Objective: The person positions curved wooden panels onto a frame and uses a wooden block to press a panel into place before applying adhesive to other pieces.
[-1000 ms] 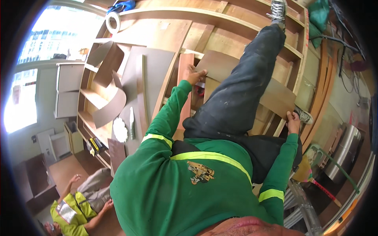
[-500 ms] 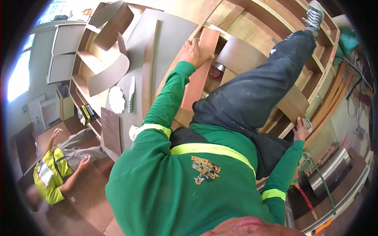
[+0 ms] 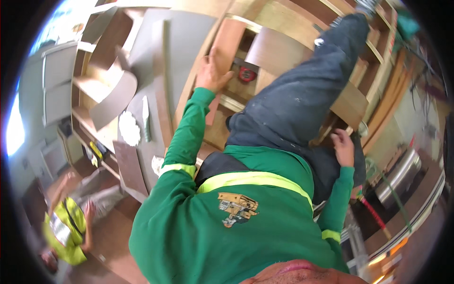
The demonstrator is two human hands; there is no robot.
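while the left hand point(image 3: 211, 72) lay flat and open on a narrow brown board point(image 3: 222, 52), seemingly for support, the right hand point(image 3: 343, 147) gripped a plywood panel point(image 3: 351, 105) edge.

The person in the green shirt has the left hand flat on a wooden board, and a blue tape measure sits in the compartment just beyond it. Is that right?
Not quite: the tape measure is red, not blue, as the head view shows. The rest holds: the left hand rests on the wooden board, with the tape measure in the compartment just beyond it.
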